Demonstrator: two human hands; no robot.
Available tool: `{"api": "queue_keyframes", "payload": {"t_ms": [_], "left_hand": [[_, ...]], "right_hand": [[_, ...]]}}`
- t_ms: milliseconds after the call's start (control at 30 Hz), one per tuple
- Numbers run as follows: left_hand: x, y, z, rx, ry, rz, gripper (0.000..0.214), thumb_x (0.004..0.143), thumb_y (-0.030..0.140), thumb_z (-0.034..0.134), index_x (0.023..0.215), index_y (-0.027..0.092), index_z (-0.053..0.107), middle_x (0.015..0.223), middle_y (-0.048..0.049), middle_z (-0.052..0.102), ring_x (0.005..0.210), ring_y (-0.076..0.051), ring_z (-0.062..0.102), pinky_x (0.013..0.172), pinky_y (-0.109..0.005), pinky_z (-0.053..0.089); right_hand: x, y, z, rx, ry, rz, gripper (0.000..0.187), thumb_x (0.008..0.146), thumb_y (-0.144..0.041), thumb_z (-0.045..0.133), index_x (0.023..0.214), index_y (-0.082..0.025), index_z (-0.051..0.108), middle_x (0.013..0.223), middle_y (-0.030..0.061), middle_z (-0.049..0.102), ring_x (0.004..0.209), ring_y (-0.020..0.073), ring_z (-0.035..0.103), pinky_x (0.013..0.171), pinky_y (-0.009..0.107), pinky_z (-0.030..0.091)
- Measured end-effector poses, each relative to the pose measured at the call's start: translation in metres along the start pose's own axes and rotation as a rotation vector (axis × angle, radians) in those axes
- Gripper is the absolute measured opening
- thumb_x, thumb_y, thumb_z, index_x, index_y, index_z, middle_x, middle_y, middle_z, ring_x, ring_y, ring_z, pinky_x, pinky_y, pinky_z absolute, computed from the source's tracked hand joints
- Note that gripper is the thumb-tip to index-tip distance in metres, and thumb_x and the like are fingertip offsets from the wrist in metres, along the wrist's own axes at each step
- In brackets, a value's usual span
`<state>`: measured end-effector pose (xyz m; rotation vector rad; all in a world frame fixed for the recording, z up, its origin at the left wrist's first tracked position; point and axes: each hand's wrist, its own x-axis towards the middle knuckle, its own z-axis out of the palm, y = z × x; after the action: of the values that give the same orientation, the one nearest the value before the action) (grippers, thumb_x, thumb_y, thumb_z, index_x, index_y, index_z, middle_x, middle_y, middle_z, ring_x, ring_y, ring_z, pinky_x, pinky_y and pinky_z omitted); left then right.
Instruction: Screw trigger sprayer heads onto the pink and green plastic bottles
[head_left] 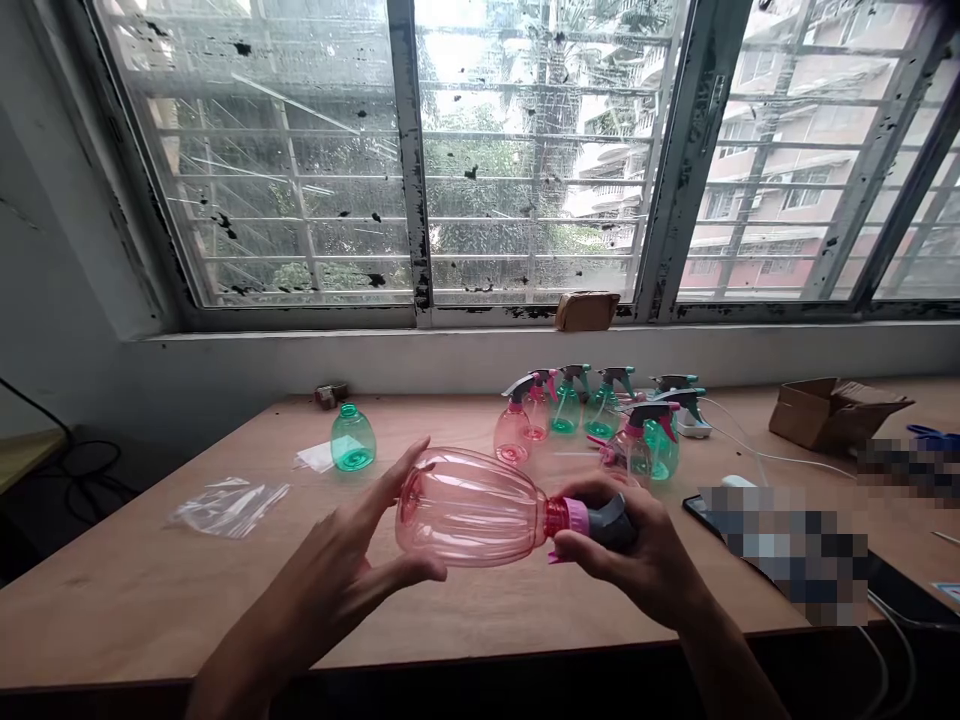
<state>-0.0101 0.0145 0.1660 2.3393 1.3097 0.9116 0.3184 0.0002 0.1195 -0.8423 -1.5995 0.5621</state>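
Note:
A clear pink spray bottle (472,508) lies sideways in the air between my hands, above the front of the table. Its base points left and its neck, with a pink collar and dark grey spray head, points right. My left hand (360,560) cups the base, thumb below and fingers above and behind it. The fingers of my right hand (630,540) are closed round the spray head and collar, partly hiding them. Beyond the bottle stands a green bottle (352,440) without a spray head. Several pink and green spray bottles (566,405) stand together behind my right hand.
A clear plastic bag (229,508) and a white paper (315,456) lie on the wooden table (150,580) at left. To the right are an open cardboard box (817,415), white cables and a dark flat device (705,515), partly blurred out. Windows (525,150) rise behind the table.

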Motion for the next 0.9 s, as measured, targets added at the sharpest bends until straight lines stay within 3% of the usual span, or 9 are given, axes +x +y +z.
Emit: {"api": "queue_keyframes", "payload": {"t_ms": [133,233,367,533,633,733,900], "left_hand": [[0.001,0.003,0.000,0.056,-0.034,-0.006,0.098,0.096,0.081,0.071,0.179,0.049,0.029,0.152,-0.0076,0.077,0.137,-0.040,0.075,0.114,-0.056,0.060],[0.000,0.000,0.006,0.038,0.057,0.088,0.094,0.098,0.076,0.074,0.177,0.056,0.026,0.157,-0.0051,0.074,0.139,-0.037,0.074,0.113,-0.053,0.062],[-0.003,0.004,0.014,-0.010,0.139,0.179,0.097,0.096,0.074,0.078,0.176,0.059,0.026,0.172,-0.0045,0.060,0.138,-0.036,0.073,0.111,-0.046,0.064],[-0.002,0.018,0.015,-0.145,0.161,0.195,0.071,0.105,0.070,0.067,0.169,0.066,0.036,0.159,0.0004,0.064,0.127,-0.028,0.076,0.112,-0.042,0.064],[-0.002,0.020,0.017,-0.204,0.143,0.253,0.081,0.103,0.060,0.078,0.170,0.062,0.034,0.173,0.0002,0.052,0.142,-0.029,0.068,0.121,-0.040,0.059],[-0.006,0.020,0.020,-0.236,0.151,0.305,0.088,0.103,0.044,0.083,0.173,0.055,0.031,0.186,-0.0008,0.037,0.161,-0.031,0.053,0.131,-0.041,0.050],[-0.011,0.017,0.020,-0.082,0.129,0.268,0.098,0.104,0.040,0.079,0.180,0.050,0.018,0.186,-0.0030,0.038,0.166,-0.034,0.047,0.133,-0.050,0.045]], "right_hand": [[0.001,0.001,-0.005,0.037,-0.079,0.065,0.022,0.088,-0.036,0.095,0.100,-0.022,0.083,0.077,-0.0004,0.078,0.061,0.0166,0.071,0.054,0.023,0.058],[0.002,-0.001,-0.007,0.058,-0.102,0.084,0.021,0.089,-0.034,0.095,0.101,-0.022,0.082,0.074,-0.0017,0.076,0.059,0.0152,0.070,0.052,0.021,0.056],[0.004,-0.004,-0.008,0.060,-0.059,0.032,0.018,0.089,-0.033,0.093,0.100,-0.022,0.083,0.077,-0.0006,0.077,0.059,0.0154,0.068,0.051,0.022,0.055],[0.000,-0.003,-0.008,0.031,0.011,-0.017,0.024,0.090,-0.039,0.096,0.102,-0.023,0.083,0.081,0.0015,0.078,0.063,0.0188,0.069,0.054,0.026,0.058],[-0.003,-0.001,-0.009,0.091,0.075,-0.001,0.029,0.091,-0.046,0.095,0.103,-0.024,0.082,0.079,0.0013,0.077,0.061,0.0190,0.068,0.053,0.026,0.058],[-0.001,0.002,-0.014,0.102,0.022,-0.021,0.026,0.091,-0.043,0.096,0.105,-0.025,0.083,0.081,0.0006,0.079,0.063,0.0186,0.070,0.056,0.025,0.059],[0.003,0.007,-0.022,0.078,-0.050,-0.048,0.022,0.094,-0.036,0.094,0.110,-0.027,0.083,0.087,0.0005,0.081,0.069,0.0189,0.072,0.061,0.025,0.061]]}}
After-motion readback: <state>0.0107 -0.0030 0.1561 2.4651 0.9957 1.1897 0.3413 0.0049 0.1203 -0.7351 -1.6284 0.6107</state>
